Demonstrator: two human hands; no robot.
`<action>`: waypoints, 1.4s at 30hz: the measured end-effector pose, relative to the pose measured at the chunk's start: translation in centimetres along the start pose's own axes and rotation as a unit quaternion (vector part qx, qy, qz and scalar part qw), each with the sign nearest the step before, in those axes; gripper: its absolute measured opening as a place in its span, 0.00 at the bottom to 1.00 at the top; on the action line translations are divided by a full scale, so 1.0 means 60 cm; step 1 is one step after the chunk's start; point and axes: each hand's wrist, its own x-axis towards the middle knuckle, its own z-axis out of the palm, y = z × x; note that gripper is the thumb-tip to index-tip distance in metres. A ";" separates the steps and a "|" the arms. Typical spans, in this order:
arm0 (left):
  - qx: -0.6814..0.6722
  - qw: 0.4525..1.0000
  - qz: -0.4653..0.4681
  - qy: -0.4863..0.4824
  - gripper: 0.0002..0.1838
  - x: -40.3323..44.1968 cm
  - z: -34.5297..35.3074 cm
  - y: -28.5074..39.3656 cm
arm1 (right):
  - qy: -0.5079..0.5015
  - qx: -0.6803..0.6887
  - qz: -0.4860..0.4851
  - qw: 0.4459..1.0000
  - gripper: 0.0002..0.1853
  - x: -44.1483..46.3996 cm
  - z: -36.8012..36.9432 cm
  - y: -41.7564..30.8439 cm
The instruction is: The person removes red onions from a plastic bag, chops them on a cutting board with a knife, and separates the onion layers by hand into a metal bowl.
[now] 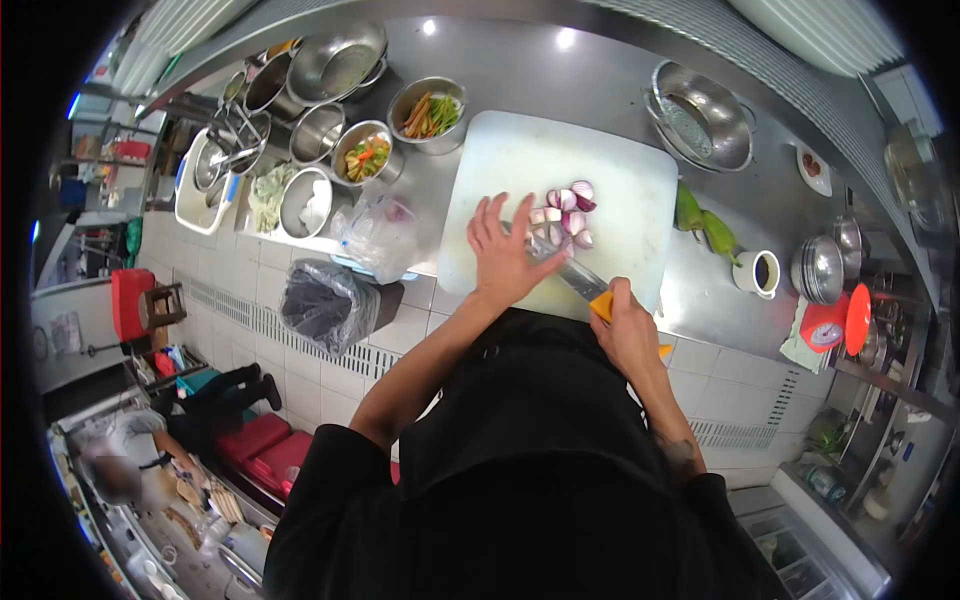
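On a white cutting board (610, 165) lie several red onion pieces (570, 205), cut into chunks with purple skin edges. My right hand (630, 330) is wrapped round the orange handle of a kitchen knife (588, 282). Its blade points up and left across the board, the front part beside the onion. My left hand (505, 255) is held over the board with its fingers spread, the thumb close to the blade; whether it touches the blade I cannot tell. Part of the blade's tip is hidden by that hand.
Metal pots hold cut vegetables (367, 160) and carrot and green sticks (430, 115) on the left. A colander (700, 115), green peppers (705, 220) and a white mug (755, 274) stand right. Below left is a lined bin (335, 300). Another person (150, 440) works farther back.
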 end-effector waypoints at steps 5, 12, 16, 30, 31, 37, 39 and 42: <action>0.060 0.998 -0.008 0.015 0.50 0.021 0.020 -0.060 | -0.014 0.007 0.030 0.999 0.24 -0.051 -0.040 0.057; -0.030 0.973 0.135 -0.188 0.22 0.087 0.034 -0.055 | -0.102 0.004 -0.003 0.995 0.20 -0.086 -0.087 0.131; -0.007 0.937 0.222 -0.271 0.22 0.128 0.059 -0.010 | -0.204 0.006 -0.092 0.975 0.18 -0.046 -0.060 0.131; -0.236 0.936 -0.227 -0.127 0.23 0.029 -0.041 -0.008 | -0.166 0.095 -0.106 0.976 0.13 0.074 0.050 0.117; -0.287 0.908 -0.293 -0.084 0.22 0.004 -0.042 -0.022 | -0.175 0.099 -0.115 0.973 0.13 0.071 0.039 0.111; -0.062 0.939 -0.338 -0.006 0.23 -0.077 -0.028 -0.032 | -0.155 0.048 -0.165 0.973 0.26 0.045 0.020 0.100; -0.064 0.937 -0.341 0.034 0.21 -0.088 -0.013 -0.027 | -0.188 0.028 -0.171 0.967 0.30 0.043 0.003 0.083; -0.079 0.936 -0.338 0.061 0.20 -0.092 -0.004 -0.022 | -0.240 0.006 -0.163 0.957 0.33 0.040 -0.007 0.068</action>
